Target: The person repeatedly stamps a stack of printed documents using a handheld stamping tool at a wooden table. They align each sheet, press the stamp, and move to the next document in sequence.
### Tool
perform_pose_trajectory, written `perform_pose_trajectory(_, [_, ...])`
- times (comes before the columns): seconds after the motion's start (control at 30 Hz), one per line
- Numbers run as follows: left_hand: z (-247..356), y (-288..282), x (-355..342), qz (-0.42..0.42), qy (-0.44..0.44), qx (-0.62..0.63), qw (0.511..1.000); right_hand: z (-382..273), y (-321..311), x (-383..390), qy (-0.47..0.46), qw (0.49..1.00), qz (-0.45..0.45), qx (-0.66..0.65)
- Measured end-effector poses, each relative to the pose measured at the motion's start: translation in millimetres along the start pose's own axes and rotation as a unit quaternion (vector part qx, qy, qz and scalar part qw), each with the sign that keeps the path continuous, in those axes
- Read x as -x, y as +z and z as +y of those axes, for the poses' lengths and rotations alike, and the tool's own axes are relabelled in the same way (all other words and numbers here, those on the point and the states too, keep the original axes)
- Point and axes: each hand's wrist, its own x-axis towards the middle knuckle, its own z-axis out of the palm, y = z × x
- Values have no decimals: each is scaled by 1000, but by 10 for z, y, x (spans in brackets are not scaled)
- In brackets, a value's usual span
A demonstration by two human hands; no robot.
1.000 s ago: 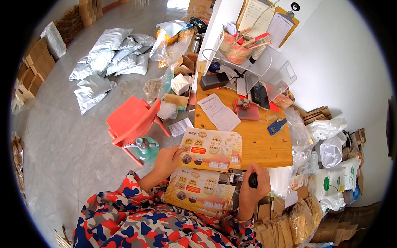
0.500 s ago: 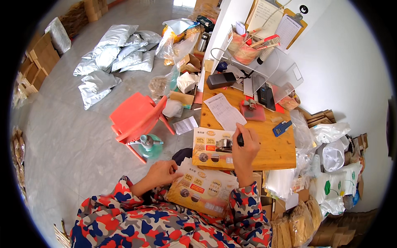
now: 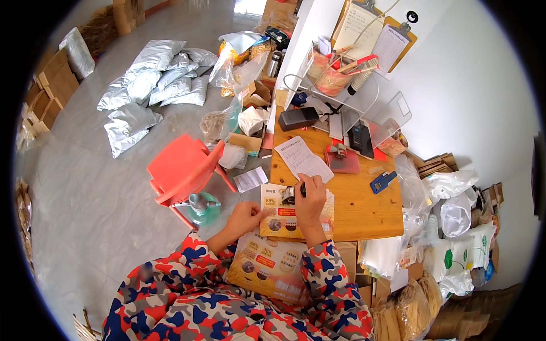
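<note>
**Inspector:** Across the left half, bare grey floor (image 3: 85, 187) gives the widest room to move; silver foil bags (image 3: 148, 85) lie in a heap at its far side and a red plastic chair (image 3: 182, 167) stands just beside the table.

**Clerk:** And the table?

**Inspector:** Wooden table (image 3: 364, 204), its right part bare between a blue clip (image 3: 382, 182) and the near edge. A white paper sheet (image 3: 303, 159) lies at its middle. Clear and white bags (image 3: 455, 210) crowd its right edge.

**Clerk:** The packages?

**Inspector:** A stack of flat printed pouches (image 3: 284, 213) sits at the table's near left corner, overhanging the edge. A second pouch (image 3: 267, 267) lies on the person's lap, partly covered by the patterned sleeves.

**Clerk:** The hands?

**Inspector:** Left hand (image 3: 244, 216) rests at the stack's left edge, fingers lightly curled, touching it. Right hand (image 3: 310, 199) lies on the stack, closed around a dark marker-like tool (image 3: 303, 190).

**Clerk:** Anything unclear?

**Inspector:** The small object (image 3: 289, 194) just left of the tool is too small to identify. The tool's tip is hidden by the hand.
</note>
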Motion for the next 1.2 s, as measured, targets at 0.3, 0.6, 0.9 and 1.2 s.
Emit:
perform_pose_trajectory(0.3, [-159, 47, -68, 5, -12, 54, 998, -476, -795, -470, 1, 990, 143, 13])
perform_pose_trajectory(0.6, [-56, 4, 91, -2, -33, 46, 998, -564, -1187, -180, 52, 991, 114, 40])
perform_pose_trajectory(0.9, [394, -170, 438, 28, 46, -267, 962, -548, -1312, -121, 64, 990, 112, 52])
perform_pose_trajectory(1.2, [-378, -108, 1005, -107, 78, -134, 982, -418, -1028, -209, 19, 995, 82, 54])
